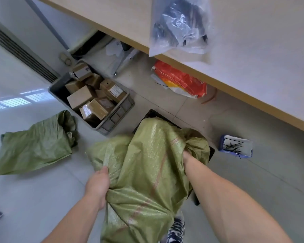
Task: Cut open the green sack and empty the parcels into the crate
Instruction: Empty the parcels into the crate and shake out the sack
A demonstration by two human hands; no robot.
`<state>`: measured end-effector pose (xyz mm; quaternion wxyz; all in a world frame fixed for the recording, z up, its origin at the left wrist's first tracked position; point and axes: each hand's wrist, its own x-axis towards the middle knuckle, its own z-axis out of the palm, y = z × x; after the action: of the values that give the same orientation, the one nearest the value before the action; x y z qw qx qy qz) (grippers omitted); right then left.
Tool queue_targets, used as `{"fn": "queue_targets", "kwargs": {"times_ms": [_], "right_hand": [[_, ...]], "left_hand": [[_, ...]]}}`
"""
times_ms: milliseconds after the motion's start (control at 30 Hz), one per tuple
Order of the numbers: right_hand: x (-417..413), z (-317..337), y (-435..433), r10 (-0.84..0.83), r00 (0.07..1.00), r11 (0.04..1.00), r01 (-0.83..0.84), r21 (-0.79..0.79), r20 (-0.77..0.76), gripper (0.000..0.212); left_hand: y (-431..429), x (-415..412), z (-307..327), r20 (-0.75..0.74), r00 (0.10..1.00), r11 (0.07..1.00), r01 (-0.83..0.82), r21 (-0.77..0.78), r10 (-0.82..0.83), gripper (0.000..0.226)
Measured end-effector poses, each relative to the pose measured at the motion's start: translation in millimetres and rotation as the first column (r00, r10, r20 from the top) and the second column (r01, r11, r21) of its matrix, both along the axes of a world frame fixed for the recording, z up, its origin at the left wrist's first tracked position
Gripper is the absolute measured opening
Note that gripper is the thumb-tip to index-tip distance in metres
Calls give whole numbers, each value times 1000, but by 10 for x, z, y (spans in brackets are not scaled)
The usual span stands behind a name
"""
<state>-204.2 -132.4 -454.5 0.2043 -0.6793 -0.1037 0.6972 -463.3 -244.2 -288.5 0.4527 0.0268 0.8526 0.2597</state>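
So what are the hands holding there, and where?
Both grip the green woven sack: the left hand bunches its near side, the right hand clutches gathered fabric at its far end.

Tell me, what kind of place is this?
Probably a parcel sorting room. A grey crate on the tiled floor is full of cardboard parcels, an emptied green sack lies beside it, and both hands, left hand and right hand, grip another sack.
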Motion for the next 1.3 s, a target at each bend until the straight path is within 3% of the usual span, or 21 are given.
{"fn": "queue_targets", "kwargs": {"times_ms": [67,133,167,267,400,533,633,733,800,967,1033,1100,1167,1200,1233,1300], "right_hand": [[-23,-431,48,172,982,985,-173,-7,80,53],[-124,-12,105,271,942,962,-271,-24,196,45],[-197,531,130,313,910,949,-314,-44,272,39],[-125,866,160,427,729,896,-422,-139,535,40],[-15,904,65,557,643,812,-556,-179,526,35],[-3,1095,-266,613,691,785,-587,-199,383,31],[44,1083,-596,570,740,820,-542,-184,357,49],[128,1106,-764,277,871,961,-258,-104,405,40],[203,1155,-843,182,895,982,-183,-38,408,55],[270,1360,-993,324,860,941,-334,-46,393,129],[323,1309,-1048,398,821,917,-365,-159,410,132],[376,1238,-1117,492,772,868,-404,-287,402,119],[391,1159,-1190,501,782,856,-385,-346,371,85],[386,1136,-1204,489,789,861,-368,-352,372,63],[387,1108,-1205,486,780,864,-361,-351,394,47],[383,1055,-1184,489,736,866,-346,-361,467,35]], "left_hand": [[56,-25,10,21,999,999,-38,13,37,37],[117,-76,-81,29,999,999,-43,3,43,38],[148,-74,-115,30,999,999,-46,-8,46,36],[277,15,-249,44,997,997,-60,-47,62,26],[496,307,-349,173,983,997,-57,-58,66,26],[787,689,-359,355,931,995,-76,-57,91,24],[943,943,-319,477,875,996,-72,-45,85,24],[1060,1111,-287,570,818,996,-87,-11,77,34],[1129,1192,-240,596,801,996,-92,19,63,36],[1229,1293,-210,612,790,996,-40,84,-19,42],[1285,1300,-245,621,784,993,-58,102,-18,45],[1309,1297,-263,628,776,990,-37,133,-56,42],[1292,1255,-230,538,798,961,200,189,-272,34],[1277,1205,-182,420,796,900,383,210,-436,33],[1259,1115,-173,250,769,809,551,205,-588,35],[1238,803,-158,-133,690,681,724,112,-712,38]]}}
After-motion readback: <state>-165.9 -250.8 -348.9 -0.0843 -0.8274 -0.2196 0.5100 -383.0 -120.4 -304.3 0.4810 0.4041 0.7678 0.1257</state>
